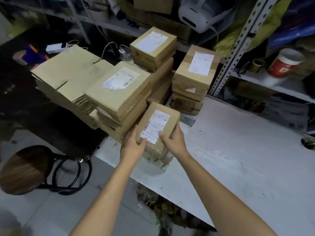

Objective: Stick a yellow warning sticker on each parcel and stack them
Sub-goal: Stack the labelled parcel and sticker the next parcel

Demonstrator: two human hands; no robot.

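Only my own two arms to show here, both bare the whole visible length. Left hand is around 7 o'clock of centre, right hand about 5 o'clock, each on a long slim forearm, wrists and fingers bare too.

A white shipping label lies on top of the parcel gripped by the left hand and right hand. It carries a barcode along one edge and rows of small print, too blurred to read. Three more parcels show white labels: the flat box, whose label has two small barcodes, the top box and the right box. Their print is illegible. A red tub on the shelf bears an unreadable mark.
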